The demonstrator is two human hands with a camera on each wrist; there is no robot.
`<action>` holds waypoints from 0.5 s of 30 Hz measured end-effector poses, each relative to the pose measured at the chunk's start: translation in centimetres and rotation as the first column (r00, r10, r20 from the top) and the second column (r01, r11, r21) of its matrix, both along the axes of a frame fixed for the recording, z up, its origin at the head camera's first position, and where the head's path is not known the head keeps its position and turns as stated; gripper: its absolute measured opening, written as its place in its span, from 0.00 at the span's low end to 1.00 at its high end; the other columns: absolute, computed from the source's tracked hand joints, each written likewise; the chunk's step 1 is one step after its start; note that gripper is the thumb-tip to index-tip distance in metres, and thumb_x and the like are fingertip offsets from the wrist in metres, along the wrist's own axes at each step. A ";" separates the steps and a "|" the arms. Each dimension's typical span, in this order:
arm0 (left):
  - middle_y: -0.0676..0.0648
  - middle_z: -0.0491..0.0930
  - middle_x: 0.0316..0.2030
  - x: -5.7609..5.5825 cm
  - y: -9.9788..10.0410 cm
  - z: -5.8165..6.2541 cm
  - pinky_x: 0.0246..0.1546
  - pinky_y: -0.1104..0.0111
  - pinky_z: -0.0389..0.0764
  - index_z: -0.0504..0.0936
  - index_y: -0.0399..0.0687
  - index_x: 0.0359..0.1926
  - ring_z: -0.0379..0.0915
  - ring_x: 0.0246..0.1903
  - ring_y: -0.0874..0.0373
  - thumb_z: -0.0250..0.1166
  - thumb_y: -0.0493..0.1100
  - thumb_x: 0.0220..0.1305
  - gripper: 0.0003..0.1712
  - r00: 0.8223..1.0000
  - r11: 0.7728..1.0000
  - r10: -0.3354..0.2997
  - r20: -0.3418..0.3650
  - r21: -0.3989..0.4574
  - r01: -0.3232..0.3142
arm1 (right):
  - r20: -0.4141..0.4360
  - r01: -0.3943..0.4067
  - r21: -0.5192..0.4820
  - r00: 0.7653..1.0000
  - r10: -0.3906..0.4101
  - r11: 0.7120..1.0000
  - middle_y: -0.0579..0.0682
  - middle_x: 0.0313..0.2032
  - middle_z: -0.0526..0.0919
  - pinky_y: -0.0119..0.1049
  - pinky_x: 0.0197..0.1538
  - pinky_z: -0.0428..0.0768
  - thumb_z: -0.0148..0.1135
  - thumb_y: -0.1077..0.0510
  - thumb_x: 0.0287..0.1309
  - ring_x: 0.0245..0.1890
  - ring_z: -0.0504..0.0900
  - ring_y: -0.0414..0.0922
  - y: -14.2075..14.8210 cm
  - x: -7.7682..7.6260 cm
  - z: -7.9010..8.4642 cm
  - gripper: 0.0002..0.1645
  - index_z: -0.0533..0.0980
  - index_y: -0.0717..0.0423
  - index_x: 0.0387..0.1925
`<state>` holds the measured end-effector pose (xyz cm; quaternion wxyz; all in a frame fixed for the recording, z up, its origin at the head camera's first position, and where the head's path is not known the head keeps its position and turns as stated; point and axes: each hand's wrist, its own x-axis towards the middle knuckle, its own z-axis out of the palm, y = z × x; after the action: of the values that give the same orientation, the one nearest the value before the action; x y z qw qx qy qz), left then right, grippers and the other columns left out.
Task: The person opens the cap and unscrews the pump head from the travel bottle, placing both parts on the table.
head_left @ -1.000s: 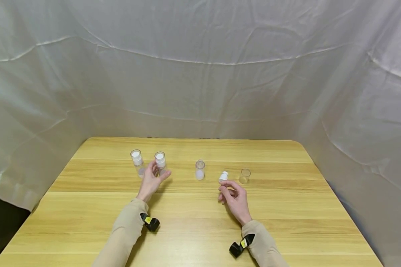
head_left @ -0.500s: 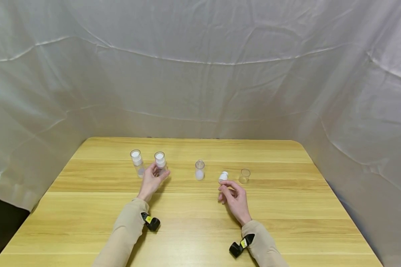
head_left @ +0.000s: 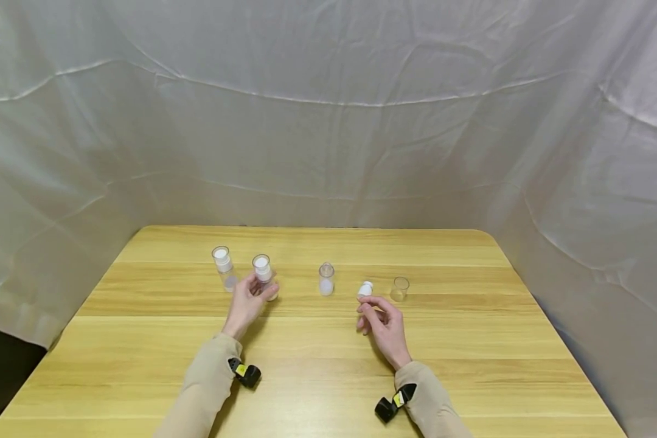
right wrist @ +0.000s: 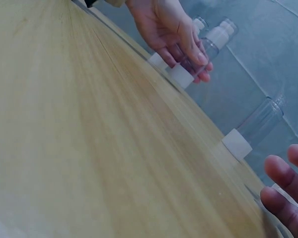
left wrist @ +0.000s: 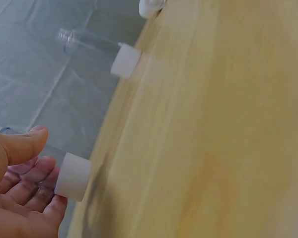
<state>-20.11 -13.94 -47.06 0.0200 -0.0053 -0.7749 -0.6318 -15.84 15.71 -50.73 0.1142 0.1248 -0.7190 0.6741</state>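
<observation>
My left hand holds a clear pump bottle upright between thumb and fingers. This bottle has a white pump top under a clear cap, and a white base close over the table in the left wrist view. My right hand lies with loosely bent fingers, its fingertips right at a small white pump head. Fingers partly hide that pump head in the right wrist view. Between the hands stands a clear bottle with a bare threaded neck and a white base.
A second capped pump bottle stands just left of my left hand. Right of the white pump head is a clear cap. The wooden table ends at the back against a grey cloth.
My left fingers have closed round the pump bottle, and it has come slightly toward me, with its base now showing below the hand. The right hand stays in place.
</observation>
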 end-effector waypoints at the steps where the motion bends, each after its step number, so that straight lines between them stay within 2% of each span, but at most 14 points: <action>1: 0.32 0.75 0.65 0.2 0.2 0.1 0.74 0.51 0.69 0.73 0.32 0.64 0.71 0.66 0.38 0.64 0.31 0.66 0.26 1.000 1.000 -0.008 -0.008 -0.003 0.008 | -0.003 0.001 -0.002 1.000 -0.001 1.000 0.70 0.34 0.79 0.36 0.20 0.83 0.54 0.64 0.72 0.21 0.82 0.40 0.0 0.0 0.0 0.15 0.76 0.76 0.48; 8: 0.30 0.78 0.60 1.8 2.0 1.1 0.69 0.52 0.76 0.76 0.31 0.60 0.76 0.62 0.36 0.66 0.30 0.63 0.23 0.994 0.995 -0.098 -0.048 -0.029 0.097 | -0.040 0.015 -0.067 0.999 -0.018 0.998 0.62 0.29 0.81 0.35 0.19 0.83 0.56 0.67 0.70 0.21 0.81 0.40 0.0 0.0 -0.1 0.13 0.76 0.78 0.45; 15: 0.30 0.78 0.60 3.2 4.1 1.5 0.69 0.52 0.75 0.76 0.31 0.58 0.74 0.63 0.35 0.66 0.30 0.62 0.22 0.963 0.963 -0.268 -0.022 -0.008 0.268 | -0.076 0.030 -0.142 0.996 -0.041 0.989 0.58 0.30 0.82 0.34 0.20 0.83 0.57 0.70 0.67 0.22 0.80 0.41 -0.2 0.0 0.0 0.10 0.75 0.79 0.43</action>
<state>-16.88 -9.79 -45.58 -0.0568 -0.1175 -0.7682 -0.6268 -15.84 15.52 -50.68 0.1628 0.1299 -0.6668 0.7156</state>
